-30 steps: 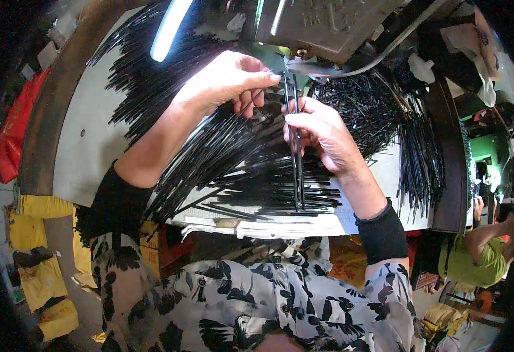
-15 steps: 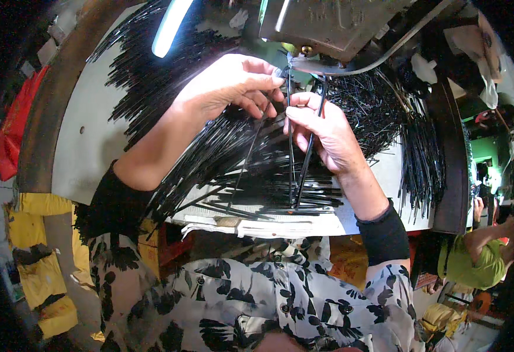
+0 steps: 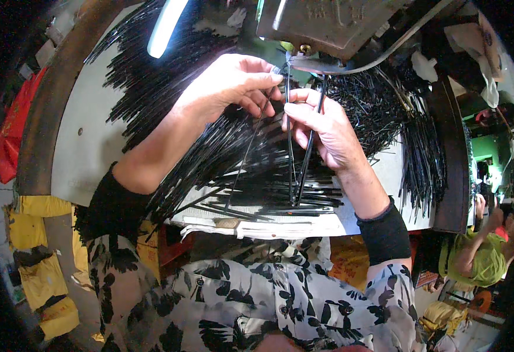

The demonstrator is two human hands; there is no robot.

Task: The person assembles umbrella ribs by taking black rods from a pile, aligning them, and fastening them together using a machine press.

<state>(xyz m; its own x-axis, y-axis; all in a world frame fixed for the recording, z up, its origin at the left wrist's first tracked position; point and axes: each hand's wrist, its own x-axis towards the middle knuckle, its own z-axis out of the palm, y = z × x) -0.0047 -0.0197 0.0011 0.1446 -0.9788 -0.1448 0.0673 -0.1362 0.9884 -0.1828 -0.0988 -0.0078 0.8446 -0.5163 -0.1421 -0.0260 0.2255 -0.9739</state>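
Note:
My left hand [image 3: 233, 85] is raised below the metal machine head [image 3: 321, 26], its thumb and fingertips pinched together. A thin black strip [image 3: 247, 152] hangs down from those fingers. Beside it, my right hand [image 3: 330, 129] is closed on long black strips [image 3: 305, 161], the thumb pressing one near its upper part. Their upper ends reach up to the machine head, and their lower ends come together near the table's front edge. Under both hands lies a loose heap of black strips [image 3: 210, 158]. What sits right at my left fingertips is too small to make out.
A bright tube lamp [image 3: 168, 29] hangs at the upper left. More black strips [image 3: 421, 158] lie along the table's right side. A white bundle [image 3: 257, 227] lies at the front edge. Yellow packages [image 3: 43, 281] stand at the left; a person in green [image 3: 477, 261] is at the right.
My hands keep almost the same grip and place, with my right hand slightly shifted. The person in green at the right has moved their arms.

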